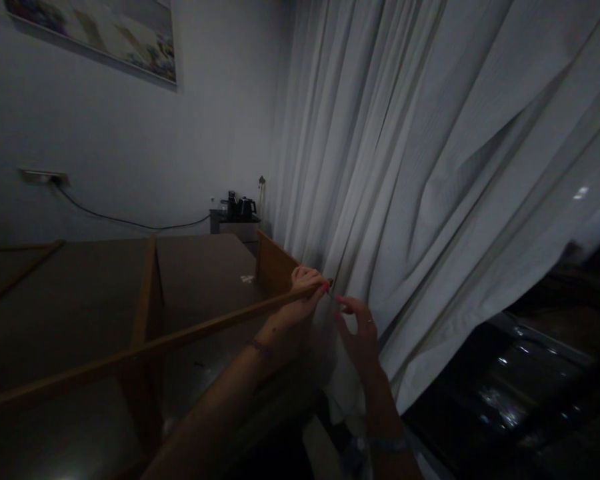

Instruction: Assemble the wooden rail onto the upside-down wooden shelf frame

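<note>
My left hand (303,293) rests on the corner of a wooden partition (145,347), its fingers curled and pinched against a fold of the white curtain (430,167). My right hand (357,330) is just to the right of it, fingers bent and partly apart, at the curtain's edge. Whether the right hand grips the cloth is unclear in the dim light. The curtain hangs in long folds and is drawn aside at the lower right, baring a dark window (530,373).
Wooden dividers split a brown desk top (200,273) into sections. A small table with a kettle (247,207) stands at the far wall. A cable (130,221) runs from a wall socket (44,176). A picture (105,33) hangs above.
</note>
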Tool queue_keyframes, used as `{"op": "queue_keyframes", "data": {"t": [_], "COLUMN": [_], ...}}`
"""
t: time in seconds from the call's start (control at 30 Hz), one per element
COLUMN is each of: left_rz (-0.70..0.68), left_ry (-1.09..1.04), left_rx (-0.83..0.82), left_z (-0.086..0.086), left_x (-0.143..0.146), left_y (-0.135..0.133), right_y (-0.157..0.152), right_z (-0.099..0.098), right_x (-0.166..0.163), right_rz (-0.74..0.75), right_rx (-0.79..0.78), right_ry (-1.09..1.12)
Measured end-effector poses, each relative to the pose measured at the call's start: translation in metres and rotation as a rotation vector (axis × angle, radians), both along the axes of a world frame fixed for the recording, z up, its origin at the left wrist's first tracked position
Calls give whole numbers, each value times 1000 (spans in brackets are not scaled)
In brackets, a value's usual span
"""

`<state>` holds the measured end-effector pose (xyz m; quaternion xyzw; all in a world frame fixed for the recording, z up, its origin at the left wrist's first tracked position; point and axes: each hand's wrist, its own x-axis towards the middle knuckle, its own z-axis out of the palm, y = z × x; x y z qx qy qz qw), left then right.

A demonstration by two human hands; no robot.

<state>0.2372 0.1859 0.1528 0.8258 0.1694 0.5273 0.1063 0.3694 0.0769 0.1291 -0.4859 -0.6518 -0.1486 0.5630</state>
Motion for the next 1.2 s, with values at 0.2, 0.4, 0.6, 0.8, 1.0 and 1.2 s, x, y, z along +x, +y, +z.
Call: {"op": "queue_keyframes", "data": {"t": [0.2, 0.4, 0.6, 0.8, 1.0, 1.2], "left_rz": [14, 32, 14, 34, 31, 25], "left_ry": [34, 89, 67, 70, 67, 43], "left_rx": [6, -37, -36, -58, -39, -45], "left_z": [0, 1, 0, 2, 0, 0], "left_x": [-1, -1, -2, 0, -1, -1], "left_y": [0, 0, 0, -2, 0, 0], "right_y": [4, 12, 2, -1, 11, 8], "right_z": [15, 18, 11, 15, 12, 6], "right_x": [-12, -18, -9, -19, -31, -19], "right_rz": [72, 389, 201, 151, 473, 205], "right_rx": [-31, -250, -180, -217, -375, -195], "right_ry": [121, 836, 515, 414, 939, 522]}}
